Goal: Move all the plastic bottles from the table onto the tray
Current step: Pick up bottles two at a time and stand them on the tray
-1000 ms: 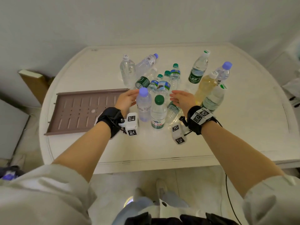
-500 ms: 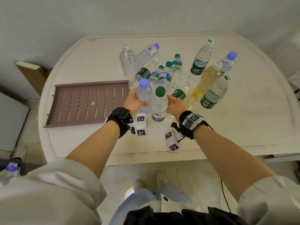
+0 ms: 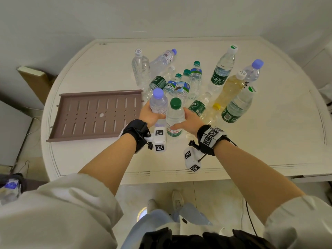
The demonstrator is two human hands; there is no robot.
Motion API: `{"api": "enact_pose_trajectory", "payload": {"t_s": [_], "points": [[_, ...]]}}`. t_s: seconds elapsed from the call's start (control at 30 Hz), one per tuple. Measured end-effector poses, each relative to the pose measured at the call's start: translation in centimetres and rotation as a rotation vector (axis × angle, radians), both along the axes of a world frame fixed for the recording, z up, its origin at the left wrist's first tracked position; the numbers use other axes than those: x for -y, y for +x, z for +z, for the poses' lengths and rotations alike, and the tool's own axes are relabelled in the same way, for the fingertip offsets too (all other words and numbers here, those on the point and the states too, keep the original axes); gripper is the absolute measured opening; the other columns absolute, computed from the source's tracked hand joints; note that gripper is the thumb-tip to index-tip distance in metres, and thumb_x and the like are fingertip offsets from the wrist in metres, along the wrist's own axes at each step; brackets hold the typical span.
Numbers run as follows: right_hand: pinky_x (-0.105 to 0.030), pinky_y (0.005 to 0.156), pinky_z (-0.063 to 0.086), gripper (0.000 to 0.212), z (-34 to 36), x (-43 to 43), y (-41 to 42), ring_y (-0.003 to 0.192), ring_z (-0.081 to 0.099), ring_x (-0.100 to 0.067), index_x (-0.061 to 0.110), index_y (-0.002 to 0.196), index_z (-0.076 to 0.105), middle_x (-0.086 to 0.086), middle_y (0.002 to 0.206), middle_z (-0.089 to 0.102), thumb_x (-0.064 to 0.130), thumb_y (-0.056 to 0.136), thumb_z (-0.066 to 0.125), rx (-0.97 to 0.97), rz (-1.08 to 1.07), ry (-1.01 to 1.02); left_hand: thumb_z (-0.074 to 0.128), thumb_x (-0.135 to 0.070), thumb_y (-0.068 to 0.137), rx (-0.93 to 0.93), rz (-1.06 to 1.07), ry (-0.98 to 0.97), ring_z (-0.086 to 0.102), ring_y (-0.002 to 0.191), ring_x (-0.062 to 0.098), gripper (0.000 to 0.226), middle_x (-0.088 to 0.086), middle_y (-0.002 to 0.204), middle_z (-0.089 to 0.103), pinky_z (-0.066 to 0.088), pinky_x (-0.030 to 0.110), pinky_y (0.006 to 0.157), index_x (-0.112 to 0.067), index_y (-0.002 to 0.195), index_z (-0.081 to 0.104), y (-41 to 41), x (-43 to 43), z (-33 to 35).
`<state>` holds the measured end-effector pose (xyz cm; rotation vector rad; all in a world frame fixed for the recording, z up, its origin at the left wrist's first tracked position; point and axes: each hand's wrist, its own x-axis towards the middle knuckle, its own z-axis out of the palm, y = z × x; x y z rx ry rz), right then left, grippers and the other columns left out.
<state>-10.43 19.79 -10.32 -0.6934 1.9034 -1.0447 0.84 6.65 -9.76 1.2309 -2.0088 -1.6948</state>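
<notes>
A brown slotted tray [image 3: 97, 115] lies on the left of the round white table [image 3: 269, 144] with nothing on it. My left hand [image 3: 150, 116] is wrapped around an upright clear bottle with a purple cap [image 3: 158, 103], just right of the tray. Beside it, my right hand [image 3: 188, 121] grips an upright clear bottle with a green cap [image 3: 175, 115]. Behind both hands is a cluster of several plastic bottles [image 3: 186, 83], some standing, some lying. A yellow-liquid bottle [image 3: 230, 88] and a green-labelled bottle [image 3: 237, 106] lean at the right.
A cardboard box [image 3: 34, 81] stands on the floor left of the table. The table's near edge runs just below my wrists, with my feet [image 3: 165, 203] on the tiled floor beneath. A wall is close behind the table.
Both hands closed in from the sides of the cluster onto the two nearest bottles: left onto the purple-capped one, right onto the green-capped one.
</notes>
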Motion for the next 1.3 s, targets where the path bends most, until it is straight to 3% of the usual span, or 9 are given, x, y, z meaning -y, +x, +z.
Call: {"api": "enact_pose_trajectory", "payload": {"t_s": [0.17, 0.3, 0.4, 0.53, 0.73, 0.9, 1.0, 1.13, 1.3], "points": [[-0.033, 0.091, 0.048, 0.075, 0.2, 0.3, -0.6, 0.106, 0.06, -0.019, 0.014, 0.128, 0.052, 0.0, 0.114, 0.063, 0.01, 0.062, 0.088, -0.061, 0.042, 0.014, 0.076, 0.007, 0.066, -0.009, 0.059, 0.056, 0.062, 0.098, 0.023, 0.053, 0.014, 0.113, 0.067, 0.049, 0.046, 0.098, -0.005, 0.115, 0.06, 0.3, 0.4, -0.1], [-0.033, 0.092, 0.051, 0.06, 1.7, 0.8, -1.9, 0.101, 0.064, -0.018, 0.012, 0.119, 0.061, -0.002, 0.108, 0.069, 0.011, 0.064, 0.087, -0.108, 0.07, -0.033, 0.084, -0.002, 0.054, 0.007, 0.067, 0.062, 0.066, 0.103, 0.029, 0.061, 0.013, 0.111, 0.07, 0.051, 0.05, 0.096, -0.009, 0.111, 0.064, 0.6, 0.9, 0.0], [-0.03, 0.089, 0.051, 0.053, 3.7, 1.9, -3.1, 0.097, 0.065, -0.016, 0.013, 0.116, 0.065, 0.0, 0.103, 0.069, 0.01, 0.067, 0.085, -0.118, 0.111, -0.086, 0.083, 0.005, 0.058, -0.013, 0.101, 0.063, 0.067, 0.102, 0.029, 0.056, 0.015, 0.11, 0.07, 0.052, 0.047, 0.095, -0.005, 0.11, 0.064, 0.9, 1.5, 1.5], [-0.035, 0.093, 0.053, 0.052, 6.4, 4.7, -4.5, 0.099, 0.068, -0.018, 0.01, 0.115, 0.066, -0.004, 0.106, 0.072, 0.012, 0.067, 0.086, -0.168, 0.203, -0.111, 0.078, 0.006, 0.065, -0.087, 0.12, 0.026, 0.067, 0.087, 0.016, 0.05, 0.009, 0.105, 0.07, 0.055, 0.029, 0.083, -0.005, 0.111, 0.064, 1.3, 3.4, 4.6], [-0.034, 0.091, 0.055, 0.053, 9.1, 10.2, -3.0, 0.1, 0.07, -0.018, 0.012, 0.115, 0.067, -0.005, 0.111, 0.073, 0.02, 0.066, 0.086, -0.236, 0.21, -0.16, 0.08, 0.0, 0.064, -0.056, 0.16, -0.1, 0.068, 0.098, 0.025, 0.048, 0.01, 0.107, 0.071, 0.053, 0.038, 0.092, -0.007, 0.109, 0.065, 3.8, 8.8, 8.2], [-0.024, 0.078, 0.056, 0.05, 9.0, 15.3, 1.0, 0.092, 0.069, -0.015, 0.01, 0.115, 0.068, -0.004, 0.107, 0.073, 0.021, 0.068, 0.085, -0.227, 0.142, -0.191, 0.078, -0.002, 0.068, 0.005, 0.155, -0.171, 0.066, 0.085, 0.02, 0.041, 0.007, 0.097, 0.069, 0.052, 0.031, 0.08, -0.006, 0.107, 0.065, 8.3, 13.6, 9.5], [-0.034, 0.087, 0.057, 0.044, 8.4, 18.8, 4.0, 0.097, 0.069, -0.02, 0.01, 0.108, 0.068, -0.007, 0.11, 0.072, 0.018, 0.068, 0.085, -0.174, 0.091, -0.201, 0.078, -0.003, 0.07, 0.046, 0.143, -0.205, 0.064, 0.087, 0.018, 0.04, 0.007, 0.1, 0.068, 0.049, 0.028, 0.081, -0.006, 0.108, 0.065, 11.4, 16.9, 9.7], [-0.04, 0.09, 0.056, 0.049, 7.0, 23.3, 7.6, 0.098, 0.07, -0.021, 0.011, 0.107, 0.068, -0.008, 0.111, 0.073, 0.026, 0.064, 0.086, -0.175, 0.052, -0.177, 0.079, -0.004, 0.07, 0.087, 0.149, -0.228, 0.066, 0.095, 0.025, 0.042, 0.013, 0.109, 0.069, 0.051, 0.035, 0.09, -0.004, 0.11, 0.065, 15.3, 21.1, 9.2], [-0.026, 0.075, 0.049, 0.066, 5.7, 28.3, 11.4, 0.094, 0.064, -0.017, 0.009, 0.117, 0.06, -0.003, 0.109, 0.068, 0.036, 0.063, 0.086, -0.243, 0.054, -0.112, 0.081, -0.005, 0.068, 0.15, 0.182, -0.269, 0.065, 0.1, 0.027, 0.047, 0.014, 0.113, 0.068, 0.049, 0.031, 0.085, -0.004, 0.112, 0.064, 19.0, 26.2, 7.9]]}}
